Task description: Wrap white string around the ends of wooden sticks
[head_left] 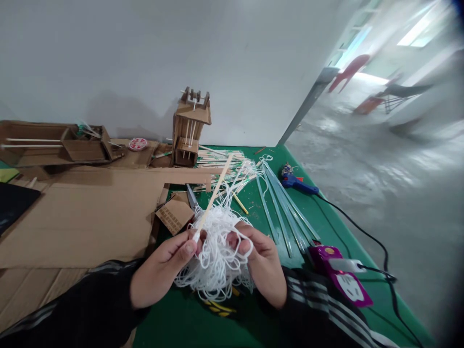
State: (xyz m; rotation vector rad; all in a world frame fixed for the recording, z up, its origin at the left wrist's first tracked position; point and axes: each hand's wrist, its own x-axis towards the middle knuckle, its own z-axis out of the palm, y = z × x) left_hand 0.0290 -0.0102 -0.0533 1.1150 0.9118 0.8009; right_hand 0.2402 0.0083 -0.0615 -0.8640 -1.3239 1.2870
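Note:
Between the thumb and fingers of my left hand [179,253] is a thin wooden stick [215,188], tilted up and away to the right. Something white, apparently string, covers its lower end at my fingertips. My right hand [261,256] is closed on white string [221,241], with a loop of it over the fingers. The rest of the string lies in a loose tangled heap between and below both hands. Partly behind the heap are scissors [192,197] and a small folded cardboard piece [174,213]. Yellow-and-black items under the heap are mostly hidden.
A cardboard tower [188,128] stands against the wall, beside a long cardboard box [32,140] and a flat cardboard sheet [90,217]. Scattered sticks [232,162], clear glue sticks [286,208], a blue glue gun [299,183] and a purple power strip [340,275] lie on the green table.

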